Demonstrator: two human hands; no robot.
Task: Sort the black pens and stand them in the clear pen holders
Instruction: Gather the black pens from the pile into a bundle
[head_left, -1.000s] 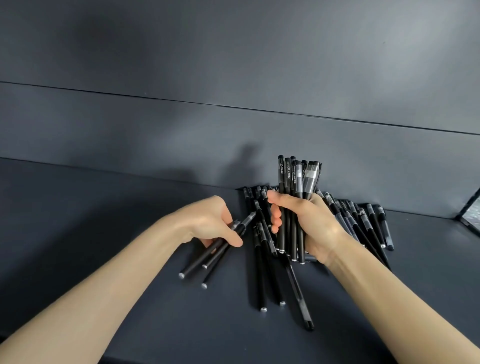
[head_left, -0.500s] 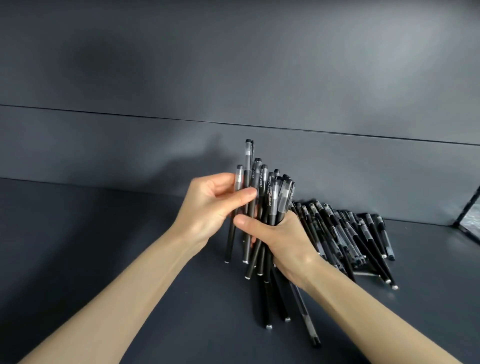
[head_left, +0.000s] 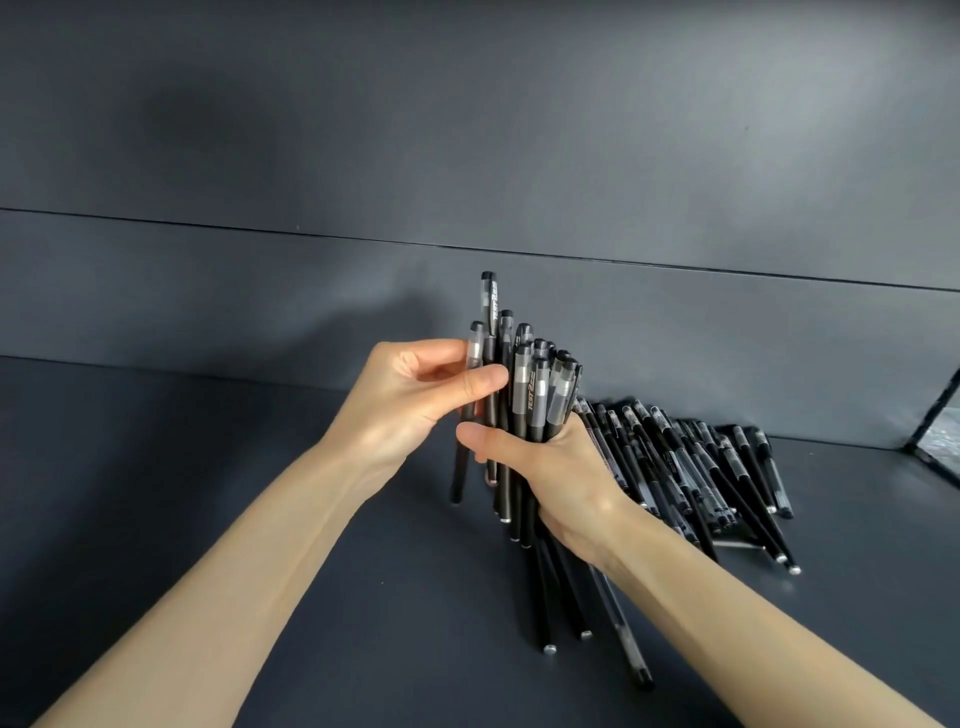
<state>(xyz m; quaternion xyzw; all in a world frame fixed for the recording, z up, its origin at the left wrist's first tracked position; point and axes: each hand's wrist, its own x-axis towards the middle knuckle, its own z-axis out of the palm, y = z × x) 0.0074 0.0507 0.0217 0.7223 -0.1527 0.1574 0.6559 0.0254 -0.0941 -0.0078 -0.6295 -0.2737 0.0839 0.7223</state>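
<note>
My right hand (head_left: 550, 467) grips an upright bundle of several black pens (head_left: 530, 395), caps up, lifted above the dark surface. My left hand (head_left: 410, 400) pinches a few more black pens (head_left: 485, 332) against the left side of that bundle, thumb across them. A pile of loose black pens (head_left: 691, 462) lies flat to the right of my hands near the back wall. A few more loose pens (head_left: 566, 608) lie under my right wrist. No clear pen holder is plainly visible.
The dark matte surface (head_left: 208, 467) runs left and forward of my hands. A dark back wall (head_left: 467, 156) rises right behind the pens. At the far right edge sits part of a black-framed, glassy object (head_left: 940, 431).
My left hand lifted a few pens off the surface and brought them up against the right hand's bundle. The bundle has shifted left and slightly higher.
</note>
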